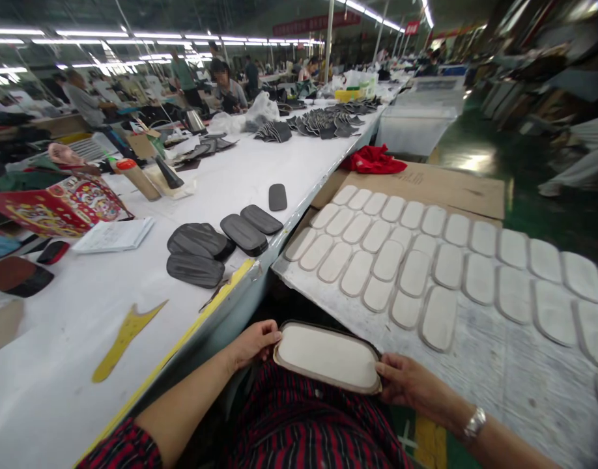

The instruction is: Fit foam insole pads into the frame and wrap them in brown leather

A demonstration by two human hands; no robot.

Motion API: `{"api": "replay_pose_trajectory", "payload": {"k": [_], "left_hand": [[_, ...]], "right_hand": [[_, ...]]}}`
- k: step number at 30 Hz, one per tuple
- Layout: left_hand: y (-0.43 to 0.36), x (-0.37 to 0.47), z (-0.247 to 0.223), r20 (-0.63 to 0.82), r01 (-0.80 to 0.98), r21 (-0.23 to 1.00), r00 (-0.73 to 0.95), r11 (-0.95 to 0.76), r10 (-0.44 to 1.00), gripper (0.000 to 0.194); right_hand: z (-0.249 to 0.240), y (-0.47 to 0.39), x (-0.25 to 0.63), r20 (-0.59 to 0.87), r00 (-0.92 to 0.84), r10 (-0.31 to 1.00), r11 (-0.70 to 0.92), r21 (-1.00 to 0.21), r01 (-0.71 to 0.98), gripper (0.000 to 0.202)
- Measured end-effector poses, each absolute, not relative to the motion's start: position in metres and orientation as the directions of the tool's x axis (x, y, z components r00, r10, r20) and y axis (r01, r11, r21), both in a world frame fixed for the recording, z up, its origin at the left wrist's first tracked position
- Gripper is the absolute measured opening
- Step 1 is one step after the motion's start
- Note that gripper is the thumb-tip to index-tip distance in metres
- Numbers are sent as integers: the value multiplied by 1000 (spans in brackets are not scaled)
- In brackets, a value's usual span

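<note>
Between my two hands, above my lap, is an oval padded panel (328, 352) with a pale face and a dark rim. My left hand (260, 342) pinches its left end between thumb and fingers. At the opposite end, my right hand (401, 381) grips the edge with the thumb on top. The panel's underside is hidden. To the right, many similar pale oval panels (438, 319) lie in rows on a board (479, 378), some overlapping. On the white table to the left sit small stacks of dark oval pieces (196, 268).
A yellow pattern piece (126, 339) lies on the white table (59, 371), near a red printed bag (59, 208) and a white pad (114, 234). Dark cut pieces (323, 124) are heaped farther back. Red cloth (374, 159) rests on cardboard (440, 185). Other people work in the background.
</note>
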State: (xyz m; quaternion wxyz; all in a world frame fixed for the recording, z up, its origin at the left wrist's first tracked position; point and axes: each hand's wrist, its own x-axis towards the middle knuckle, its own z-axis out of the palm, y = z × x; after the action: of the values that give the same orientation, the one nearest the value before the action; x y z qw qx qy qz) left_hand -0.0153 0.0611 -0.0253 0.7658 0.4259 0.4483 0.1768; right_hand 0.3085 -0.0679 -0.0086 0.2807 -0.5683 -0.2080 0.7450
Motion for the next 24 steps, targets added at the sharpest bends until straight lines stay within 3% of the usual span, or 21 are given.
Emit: {"api": "replay_pose_trajectory", "payload": {"k": [6,11,14,17,21,24], "left_hand": [[71,-19,-8,-566,559,788,496,257,659,36],[76,-27,-6,-300,678,716,512,-164,805,35],[74,-7,5,-48,660,602,593,-450,804,60],[66,42,20,103,530,488,754,-694,648,62],[57,110,28,-21,426,500,876,-754,482,60],[59,130,26,-126,388,549,914,-740,385,47]], "right_hand": [[-6,-64,299,-713,-14,701,-713,-701,26,36],[-17,-70,302,-501,124,856,-516,-820,249,31],[-18,-70,306,-313,196,929,-363,-869,337,35],[-11,-65,307,-249,114,962,-272,-919,285,60],[1,-57,305,-263,-84,961,-238,-942,236,55],[10,-55,307,-183,-158,970,-114,-923,368,43]]}}
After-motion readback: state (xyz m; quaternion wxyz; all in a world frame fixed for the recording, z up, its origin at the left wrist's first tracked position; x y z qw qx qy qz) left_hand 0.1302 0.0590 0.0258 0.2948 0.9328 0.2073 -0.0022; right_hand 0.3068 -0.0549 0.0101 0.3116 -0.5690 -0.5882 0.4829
